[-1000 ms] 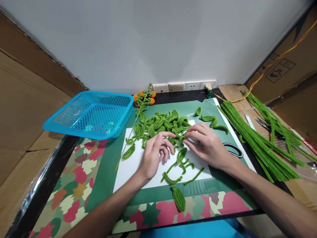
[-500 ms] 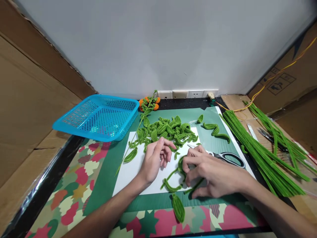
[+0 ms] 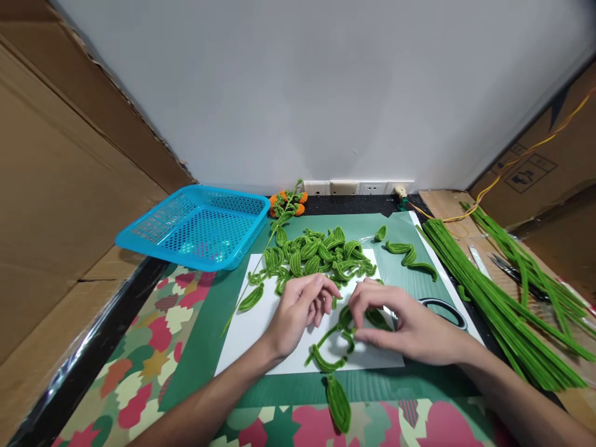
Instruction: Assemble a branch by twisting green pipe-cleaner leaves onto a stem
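My left hand point(image 3: 302, 310) is raised over the white paper point(image 3: 284, 354), fingers loosely curled and apart, with nothing visible in them. Thumb and fingertips of my right hand point(image 3: 391, 316) close around the end of a green pipe-cleaner leaf point(image 3: 345, 318); the grip is partly hidden. Just below lies a curved green pipe-cleaner piece point(image 3: 323, 361). Another leaf point(image 3: 378, 318) shows under the right hand. Nearer me, a single leaf point(image 3: 338, 403) rests across the front edge of the green sheet. Beyond both hands is a pile of green leaves point(image 3: 311, 251).
Scissors point(image 3: 444, 310) lie partly behind my right hand. A blue basket point(image 3: 195, 230) stands at left, beside an orange-flowered stem point(image 3: 288, 202). Long green pipe cleaners point(image 3: 493, 298) and pliers point(image 3: 516, 273) lie at right. Cardboard point(image 3: 69, 155) walls the left side.
My right hand has lifted and turned, its thumb and fingertips now pinched at the leaf, uncovering another leaf below. The left hand is nearly still. The view has shifted slightly.
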{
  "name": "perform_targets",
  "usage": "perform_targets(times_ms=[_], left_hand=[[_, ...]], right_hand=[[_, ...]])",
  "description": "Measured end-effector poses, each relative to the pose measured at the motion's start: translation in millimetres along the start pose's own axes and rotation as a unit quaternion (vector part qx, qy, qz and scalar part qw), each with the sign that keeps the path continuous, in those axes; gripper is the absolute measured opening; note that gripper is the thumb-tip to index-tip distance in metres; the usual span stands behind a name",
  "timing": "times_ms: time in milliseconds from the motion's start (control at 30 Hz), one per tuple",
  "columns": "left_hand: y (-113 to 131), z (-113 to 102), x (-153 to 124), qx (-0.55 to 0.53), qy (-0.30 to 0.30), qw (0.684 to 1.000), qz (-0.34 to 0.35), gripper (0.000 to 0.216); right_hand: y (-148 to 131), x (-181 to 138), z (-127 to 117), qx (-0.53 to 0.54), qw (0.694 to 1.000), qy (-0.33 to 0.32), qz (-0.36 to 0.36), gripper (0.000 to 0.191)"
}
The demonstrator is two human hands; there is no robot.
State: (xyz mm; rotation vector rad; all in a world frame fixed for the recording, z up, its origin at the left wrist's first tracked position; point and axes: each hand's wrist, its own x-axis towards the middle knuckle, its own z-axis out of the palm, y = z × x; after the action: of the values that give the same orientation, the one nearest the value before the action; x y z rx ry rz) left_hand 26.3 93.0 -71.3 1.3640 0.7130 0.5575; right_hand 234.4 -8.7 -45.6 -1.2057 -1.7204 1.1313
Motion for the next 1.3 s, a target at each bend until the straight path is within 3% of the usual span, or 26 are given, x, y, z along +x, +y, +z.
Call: perform_targets(times_ms=[133,233,333,500,667,833,967,1100,1300], left_hand=[[3.6,0.4,-5.3,0.007,-0.083,0.996,-0.02,0.036],[2.4,2.9,-7.7,-0.004,-0.129,0.991,-0.038,0.04],[0.6,6.1,-7.9,-0.009,-0.128,0.991,-0.036,0.033],[-0.4,7.4,-3.5,0.025,-0.047,0.999,-0.01,0.032],[-2.4,4.9,0.0,0.041,0.005,0.999,0.012,0.032],[-3.4,5.0,-1.0,0.023,0.014,0.999,0.017,0.032],[-1.1,6.0,-0.6,0.001,0.01,1.0,0.0,0.036],[0.6,6.0,0.0,0.004,0.017,1.0,0.005,0.034],[-0.2,4.6,0.3,0.021,0.02,0.999,0.024,0.028]], right_hand=[[6.9,6.6,5.6,0.173,0.974,0.146,0.024,0.014],[13.6,11.2,11.7,0.277,0.943,0.182,0.033,0.026],[19.0,13.9,15.0,0.292,0.934,0.202,0.041,0.027],[23.9,12.8,16.4,0.19,0.946,0.263,0.027,0.021],[27.3,8.8,17.8,0.047,0.97,0.24,0.0,0.01],[28.7,8.6,18.0,-0.02,0.972,0.234,-0.007,0.008],[33.7,7.6,16.7,-0.111,0.964,0.235,-0.054,0.01],[43.6,6.3,16.1,-0.267,0.928,0.22,-0.14,0.016],[46.9,6.4,18.1,-0.339,0.902,0.216,-0.156,0.016]])
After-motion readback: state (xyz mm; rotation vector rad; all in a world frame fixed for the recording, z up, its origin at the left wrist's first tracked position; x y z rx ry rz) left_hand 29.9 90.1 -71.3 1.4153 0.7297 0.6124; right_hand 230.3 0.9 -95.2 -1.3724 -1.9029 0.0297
